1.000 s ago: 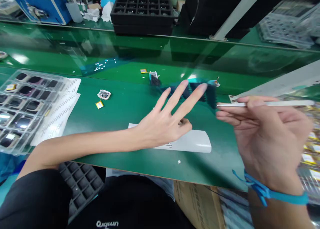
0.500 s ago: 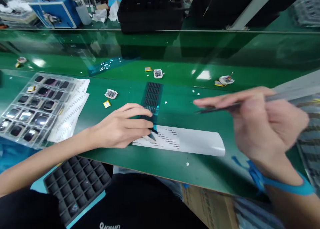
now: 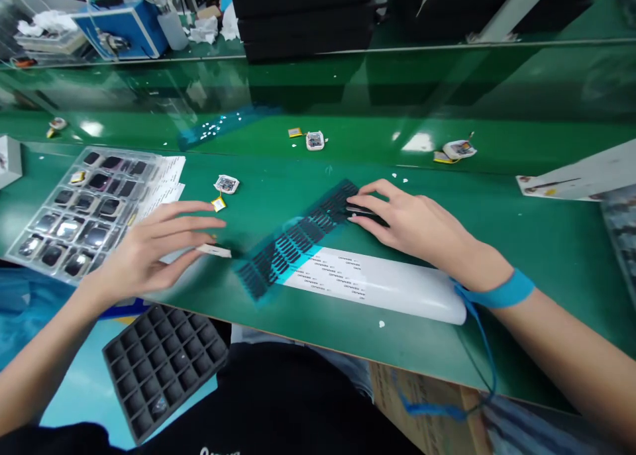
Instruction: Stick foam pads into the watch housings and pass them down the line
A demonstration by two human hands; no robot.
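A teal strip with rows of black pads (image 3: pixel 293 243) lies slantwise on the green bench, its near end over a white label sheet (image 3: pixel 387 284). My right hand (image 3: pixel 417 224), palm down, rests on the strip's far end with dark tweezers (image 3: pixel 365 213) under its fingers. A blue wrist strap (image 3: pixel 501 289) circles that wrist. My left hand (image 3: pixel 154 246) hovers left of the strip, blurred, with a small white strip (image 3: pixel 214 250) at the thumb tip.
A clear tray of dark watch parts (image 3: pixel 74 206) sits at the left on printed papers (image 3: pixel 166 177). Small watch modules (image 3: pixel 226 184) (image 3: pixel 315 140) (image 3: pixel 460 150) lie on the bench. A black compartment tray (image 3: pixel 163 365) rests below the bench edge.
My left hand left the strip's near end and moved left with the white strip. My right hand came down onto the strip's far end. The teal strip turned slantwise.
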